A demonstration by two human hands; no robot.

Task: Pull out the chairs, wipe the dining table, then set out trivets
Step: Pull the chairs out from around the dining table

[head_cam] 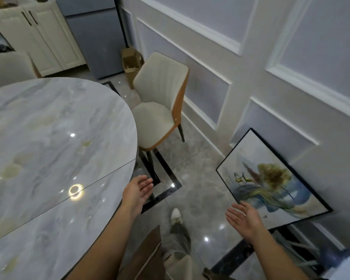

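Observation:
A round dining table (49, 142) with a glossy grey marble top fills the left of the head view. A cream chair (160, 102) with an orange back shell stands at the table's right edge, its seat partly tucked under the rim. Another cream chair back (8, 67) shows beyond the table at the upper left. My left hand (138, 190) hovers just past the table's right rim, fingers apart, holding nothing. My right hand (242, 219) is out over the floor, palm open and empty. Both hands are well short of the chair. No cloth or trivet is visible.
A framed painting (271, 178) leans on the panelled wall at the right. A cardboard box (131, 63) sits behind the chair, beside a grey fridge (95, 37) and cream cabinets (40, 37). My leg and white shoe (176, 215) stand on the tiled floor.

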